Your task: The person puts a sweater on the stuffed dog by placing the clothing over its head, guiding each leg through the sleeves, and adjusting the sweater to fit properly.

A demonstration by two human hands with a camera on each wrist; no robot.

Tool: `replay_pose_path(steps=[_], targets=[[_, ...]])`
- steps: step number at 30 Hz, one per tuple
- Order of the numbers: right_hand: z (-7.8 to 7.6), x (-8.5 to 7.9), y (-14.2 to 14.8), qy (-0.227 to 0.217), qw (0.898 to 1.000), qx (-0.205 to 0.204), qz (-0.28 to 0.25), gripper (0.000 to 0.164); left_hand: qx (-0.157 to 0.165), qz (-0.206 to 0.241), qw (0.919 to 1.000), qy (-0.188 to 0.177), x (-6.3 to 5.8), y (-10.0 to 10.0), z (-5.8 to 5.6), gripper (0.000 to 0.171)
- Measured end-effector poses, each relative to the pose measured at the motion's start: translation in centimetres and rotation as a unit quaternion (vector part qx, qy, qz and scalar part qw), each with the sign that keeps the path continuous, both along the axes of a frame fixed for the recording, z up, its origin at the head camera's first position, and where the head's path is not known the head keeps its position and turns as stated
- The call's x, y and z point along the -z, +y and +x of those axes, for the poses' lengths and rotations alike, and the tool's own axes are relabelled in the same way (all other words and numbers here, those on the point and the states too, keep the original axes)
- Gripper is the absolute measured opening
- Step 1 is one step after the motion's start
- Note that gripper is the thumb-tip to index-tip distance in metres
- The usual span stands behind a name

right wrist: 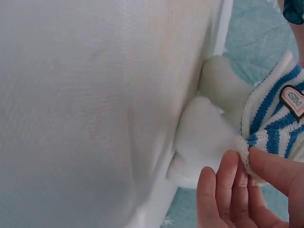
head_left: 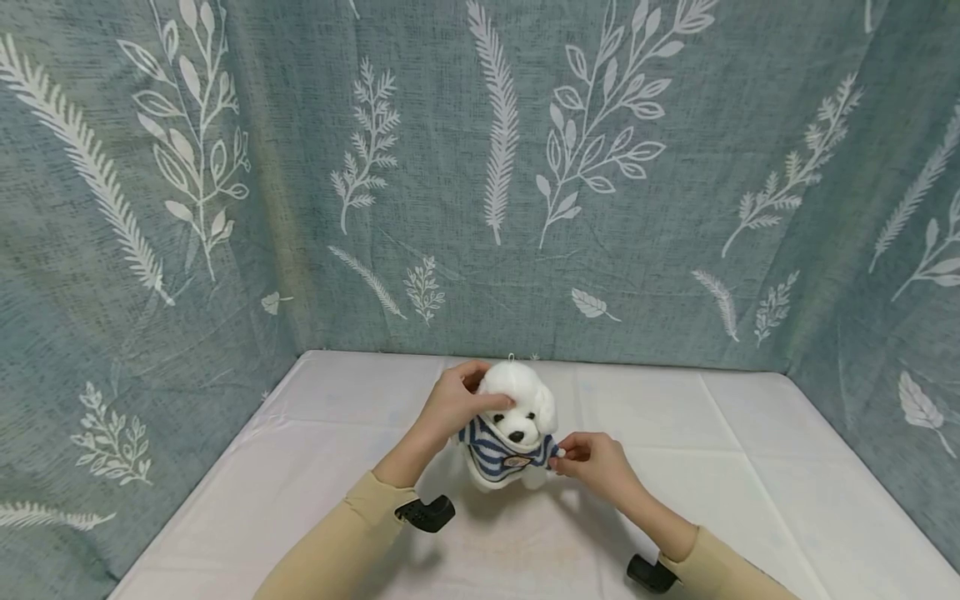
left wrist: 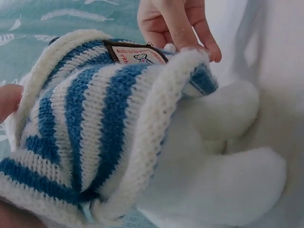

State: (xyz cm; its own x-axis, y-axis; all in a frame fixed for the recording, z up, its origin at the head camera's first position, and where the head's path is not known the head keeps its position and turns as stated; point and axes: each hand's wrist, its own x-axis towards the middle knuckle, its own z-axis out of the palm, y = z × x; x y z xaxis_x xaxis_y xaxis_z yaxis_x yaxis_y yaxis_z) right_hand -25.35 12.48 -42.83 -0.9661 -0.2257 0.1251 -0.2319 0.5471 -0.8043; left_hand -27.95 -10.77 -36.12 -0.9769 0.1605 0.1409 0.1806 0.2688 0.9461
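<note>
A white plush dog (head_left: 517,392) with black eyes and nose sits on the table, dressed in a blue-and-white striped knit sweater (left wrist: 95,109). My left hand (head_left: 457,404) grips the dog's head from the left, thumb across its brow. On the other side my right hand (head_left: 596,465) pinches the cuff of the sweater's sleeve between thumb and fingers. A heart-shaped patch (right wrist: 293,100) shows on the sweater's chest. White plush feet (right wrist: 202,128) stick out below the knit hem, against the tablecloth.
A white cloth covers the table (head_left: 712,450). Grey-green curtains (head_left: 450,167) with white leaf prints hang at the back and both sides. Black wrist cameras (head_left: 426,513) sit at the cuffs of the beige sleeves (head_left: 337,542).
</note>
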Motion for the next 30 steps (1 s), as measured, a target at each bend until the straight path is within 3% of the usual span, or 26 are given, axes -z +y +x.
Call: replay_pose_path(steps=[9,13,18,25,30], targets=[[0.0,-0.7,0.4,-0.032,0.999,-0.010,-0.021,0.021,0.008,-0.006,0.9999,-0.004,-0.2,-0.3,0.0,0.047],[0.1,-1.9,1.0,-0.057,0.997,-0.035,-0.026,0.029,0.017,-0.008,0.9998,-0.001,-0.2,-0.4,0.1,0.049],[-0.2,-3.7,1.5,-0.082,0.993,-0.047,-0.073,0.036,0.028,-0.013,0.9995,0.006,-0.3,-0.8,0.2,0.053],[-1.2,-5.9,0.4,-0.031,0.993,-0.029,-0.106,0.051,0.044,-0.019,0.9987,0.018,-0.3,-2.2,0.5,0.051],[-1.8,-7.0,-1.6,0.031,0.991,-0.065,-0.117,0.056,0.050,-0.026,0.9982,0.019,-0.1,-3.4,0.9,0.054]])
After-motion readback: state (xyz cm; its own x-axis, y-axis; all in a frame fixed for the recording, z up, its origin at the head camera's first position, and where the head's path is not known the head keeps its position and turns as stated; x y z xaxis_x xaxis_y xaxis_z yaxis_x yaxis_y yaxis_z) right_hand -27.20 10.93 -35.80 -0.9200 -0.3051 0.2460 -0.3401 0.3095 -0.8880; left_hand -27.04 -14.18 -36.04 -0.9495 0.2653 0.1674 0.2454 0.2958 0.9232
